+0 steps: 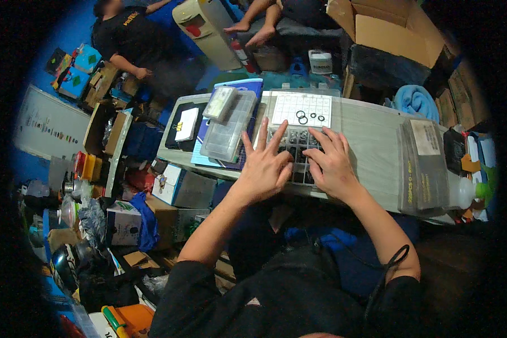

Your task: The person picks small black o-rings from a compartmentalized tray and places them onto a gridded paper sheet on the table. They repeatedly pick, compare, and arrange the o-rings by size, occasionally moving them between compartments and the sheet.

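Note:
A clear plastic compartment box filled with dark rings lies before me on the table, its lid folded back. On the lid is a white printed chart, and several black O-rings rest on it. My left hand is over the box's left side, three fingers spread and the index bent towards the thumb. Over the right side hovers my right hand, index and thumb pointing into the compartments, other fingers stretched out. Whether either hand pinches a small ring cannot be made out.
Left of the box, a clear organizer case and a smaller case lie on a blue folder. Clipped white papers sit beyond. A grey O-ring box is at the table's right. A person stands far left.

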Demonstrator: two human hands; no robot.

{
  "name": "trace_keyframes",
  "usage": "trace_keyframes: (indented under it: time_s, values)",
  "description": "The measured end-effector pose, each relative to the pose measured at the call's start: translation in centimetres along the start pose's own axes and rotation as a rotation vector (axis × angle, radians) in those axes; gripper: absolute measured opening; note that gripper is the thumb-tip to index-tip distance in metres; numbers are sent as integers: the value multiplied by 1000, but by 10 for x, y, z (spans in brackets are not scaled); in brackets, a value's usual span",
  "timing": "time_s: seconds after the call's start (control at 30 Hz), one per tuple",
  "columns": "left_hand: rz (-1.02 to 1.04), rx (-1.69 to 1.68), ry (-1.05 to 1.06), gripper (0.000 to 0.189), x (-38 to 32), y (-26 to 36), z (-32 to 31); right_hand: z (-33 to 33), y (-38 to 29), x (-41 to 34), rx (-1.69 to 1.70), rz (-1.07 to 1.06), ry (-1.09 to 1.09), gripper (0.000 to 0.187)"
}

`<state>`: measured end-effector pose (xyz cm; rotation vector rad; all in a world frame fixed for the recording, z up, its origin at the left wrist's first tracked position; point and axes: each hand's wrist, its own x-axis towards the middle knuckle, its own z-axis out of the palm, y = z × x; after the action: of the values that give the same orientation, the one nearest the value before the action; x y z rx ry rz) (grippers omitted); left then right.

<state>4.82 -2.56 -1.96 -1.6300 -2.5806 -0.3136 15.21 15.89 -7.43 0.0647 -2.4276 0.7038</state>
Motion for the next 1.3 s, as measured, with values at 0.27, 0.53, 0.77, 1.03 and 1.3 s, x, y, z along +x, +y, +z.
trace_keyframes:
  time_s: [0.27, 0.53, 0.77, 1.03, 1.3]
  values:
    - [21, -16, 5, 18, -2, -10, -2, 1, 4, -2, 9, -19, 30, 21]
    - [61, 81, 9, 19, 7, -11, 1, 2, 2, -2, 14, -20, 22, 22]
    - [31, -41, 43, 23, 10, -18, -1, 2, 6, -2, 24, -7, 35, 24]
    - [64, 3, -10, 28, -1, -8, 0, 2, 1, -1, 33, -9, -1, 23]
    - [-1, -101, -117, 31, 6, -10, -1, 2, 0, -3, 52, 7, -23, 24]
